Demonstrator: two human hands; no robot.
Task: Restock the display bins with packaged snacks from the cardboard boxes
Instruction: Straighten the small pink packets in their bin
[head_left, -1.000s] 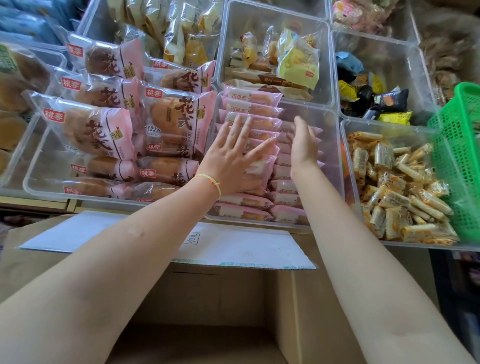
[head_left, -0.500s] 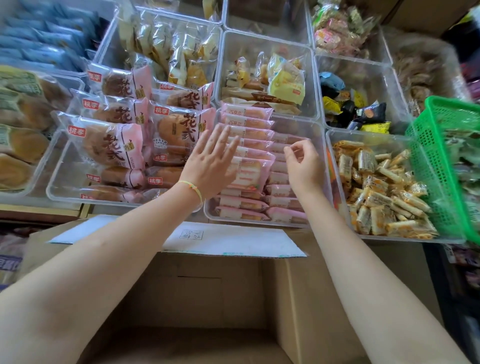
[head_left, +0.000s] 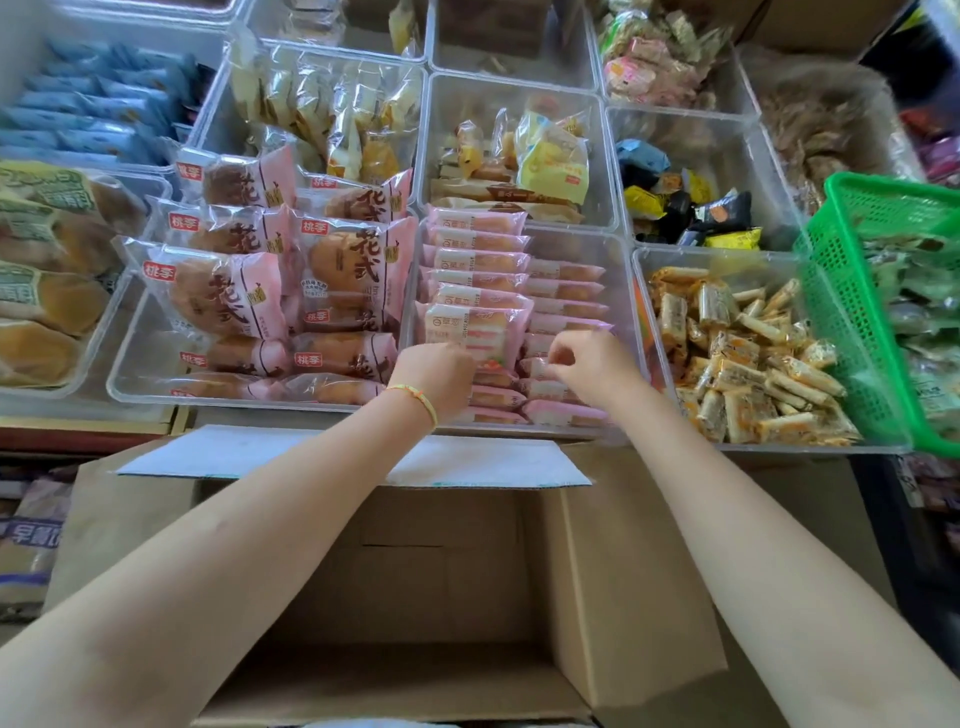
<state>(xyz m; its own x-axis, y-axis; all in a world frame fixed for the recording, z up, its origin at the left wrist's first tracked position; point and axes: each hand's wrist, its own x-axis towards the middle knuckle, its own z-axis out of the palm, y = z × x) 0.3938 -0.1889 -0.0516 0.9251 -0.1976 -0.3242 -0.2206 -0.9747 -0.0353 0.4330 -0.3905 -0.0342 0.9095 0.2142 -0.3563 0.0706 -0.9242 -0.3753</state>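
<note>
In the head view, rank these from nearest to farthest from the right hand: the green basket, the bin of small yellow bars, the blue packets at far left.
1. Bin of small yellow bars: just right of the right hand, in the neighbouring bin.
2. Green basket: further right, beyond that bin.
3. Blue packets: far left, at the back.

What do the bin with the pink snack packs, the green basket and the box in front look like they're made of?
Bin: clear, glossy rigid plastic, apparently; the packs show through its walls.
Green basket: moulded plastic, judging by its bright colour and regular mesh of holes.
Box: brown matte cardboard with folded flaps.
Pink snack packs: thin shiny plastic film, probably; it glints and crinkles.
</note>
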